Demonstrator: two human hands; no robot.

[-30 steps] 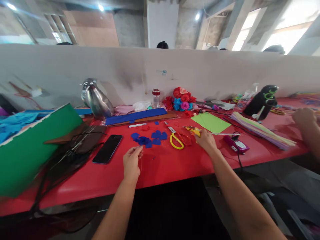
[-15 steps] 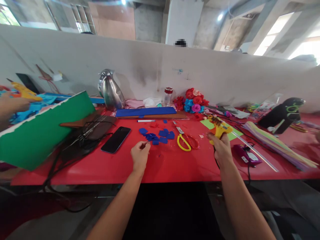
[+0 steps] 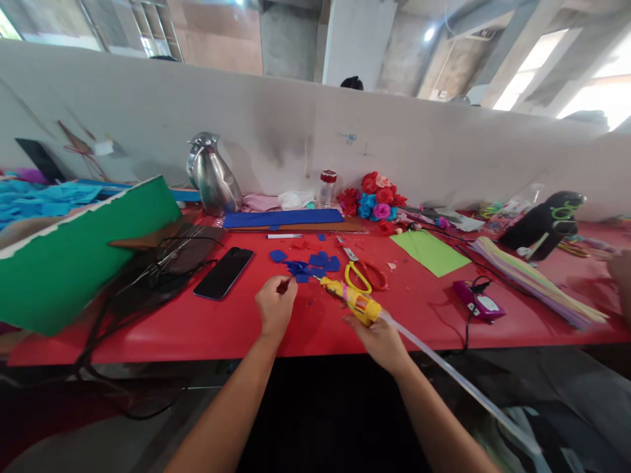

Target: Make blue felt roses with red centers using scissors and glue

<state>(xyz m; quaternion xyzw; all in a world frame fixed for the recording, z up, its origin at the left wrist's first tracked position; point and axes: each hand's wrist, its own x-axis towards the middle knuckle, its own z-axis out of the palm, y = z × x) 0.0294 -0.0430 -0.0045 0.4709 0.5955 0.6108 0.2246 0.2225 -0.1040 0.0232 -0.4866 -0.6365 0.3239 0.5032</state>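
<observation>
Yellow and gripped by the right hand (image 3: 384, 341), the glue gun (image 3: 351, 298) points its nozzle at blue pieces (image 3: 319, 259) on the red table (image 3: 323, 335). The left hand (image 3: 275, 307) pinches narrow beside them; whatever it may hold is hidden. A co-worker's arm (image 3: 622, 277) is cut off far right.

A yellow glue gun (image 3: 352, 299), clear stick (image 3: 453, 365) jutting behind, points toward blue cutouts (image 3: 319, 259) scattered across a red desk (image 3: 325, 332).
</observation>
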